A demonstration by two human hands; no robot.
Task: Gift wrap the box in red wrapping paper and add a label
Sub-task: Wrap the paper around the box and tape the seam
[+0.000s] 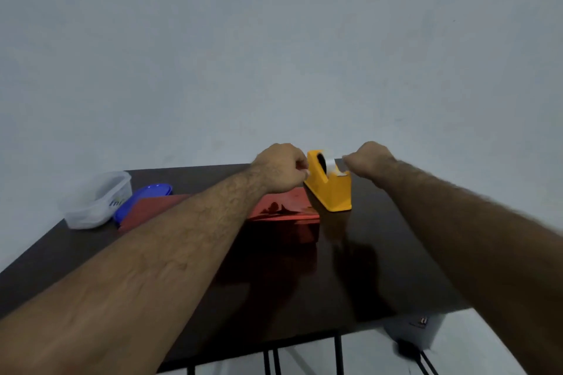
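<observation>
Currently, far left on the glossy dark desk point(91, 259): translucent tub point(96, 199), blue lid point(143, 196). Red-wrapped box point(286, 216) — shiny foil, one flap loose — sits centre. Left hand point(281, 170) steadies the yellow plastic dispenser point(329, 189), fingers curled; contents indeterminate. Right hand point(367, 161) pinches clear tape point(333, 166). Risk: tape curls onto itself, or the dispenser slides on the slick surface.

Dark table point(380, 268), dispenser point(330, 192), wrapped box point(286, 219), tub point(96, 199)
</observation>
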